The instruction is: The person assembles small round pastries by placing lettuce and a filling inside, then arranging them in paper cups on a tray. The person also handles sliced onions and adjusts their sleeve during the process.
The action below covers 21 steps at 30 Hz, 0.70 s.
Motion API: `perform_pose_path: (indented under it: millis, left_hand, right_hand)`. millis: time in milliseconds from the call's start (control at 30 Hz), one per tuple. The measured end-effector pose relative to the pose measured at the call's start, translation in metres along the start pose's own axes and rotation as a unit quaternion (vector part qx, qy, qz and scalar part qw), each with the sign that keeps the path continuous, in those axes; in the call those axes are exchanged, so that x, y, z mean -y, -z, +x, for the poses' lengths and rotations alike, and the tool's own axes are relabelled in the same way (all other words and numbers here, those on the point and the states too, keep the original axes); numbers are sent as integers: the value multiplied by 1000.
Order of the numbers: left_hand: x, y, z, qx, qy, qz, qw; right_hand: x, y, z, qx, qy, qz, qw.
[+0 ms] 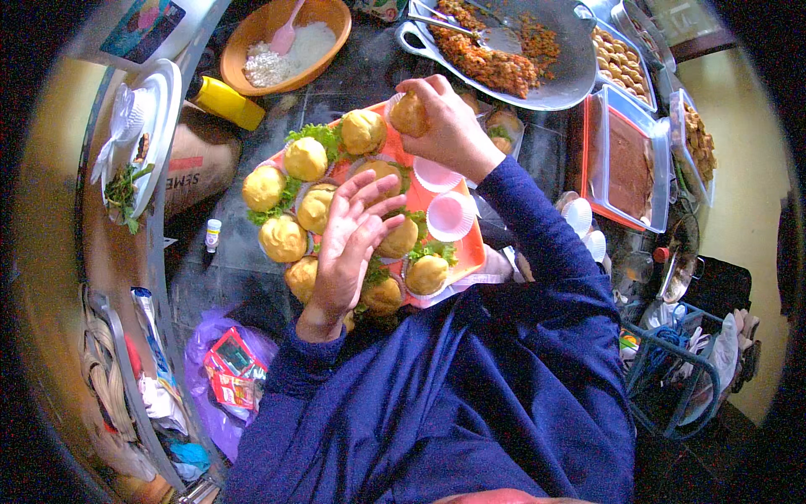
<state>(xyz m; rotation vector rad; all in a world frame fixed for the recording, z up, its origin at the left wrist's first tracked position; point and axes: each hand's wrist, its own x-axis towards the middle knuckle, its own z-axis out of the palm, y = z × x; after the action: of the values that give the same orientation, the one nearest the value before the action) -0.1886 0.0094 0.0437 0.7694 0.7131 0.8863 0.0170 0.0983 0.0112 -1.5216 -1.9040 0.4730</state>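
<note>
One bun (409, 114) is pinched in the right hand (454, 128); the left hand (342, 250), fingers apart, is over the tray (473, 250). Arranging seems underway; next calls for gentle release.

Kitchen, with wok (578, 63) and bowl (236, 57)

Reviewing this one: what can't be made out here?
Head view: part of the held bun, covered by the fingers of the right hand.
Head view: parts of the buns behind the left hand, which hides them.
Head view: the wok's far rim, cut off by the upper edge.
Head view: the small bottle's label, too small.
</note>
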Motion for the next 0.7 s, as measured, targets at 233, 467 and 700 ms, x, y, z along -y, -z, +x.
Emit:
perform_pose_path:
  millis: [233, 467, 700]
  left_hand:
    - [-15, 23, -11, -52, -122, 110, 985]
    - [-31, 108, -43, -335, -321, 426, 777]
    - [13, 158, -78, -301, 31, 198, 932]
  right_hand:
    - [-6, -14, -11, 16, -10, -6, 1000]
    - [-6, -19, -14, -20, 3, -10, 1000]
    - [-5, -19, -15, -33, -5, -34, 999]
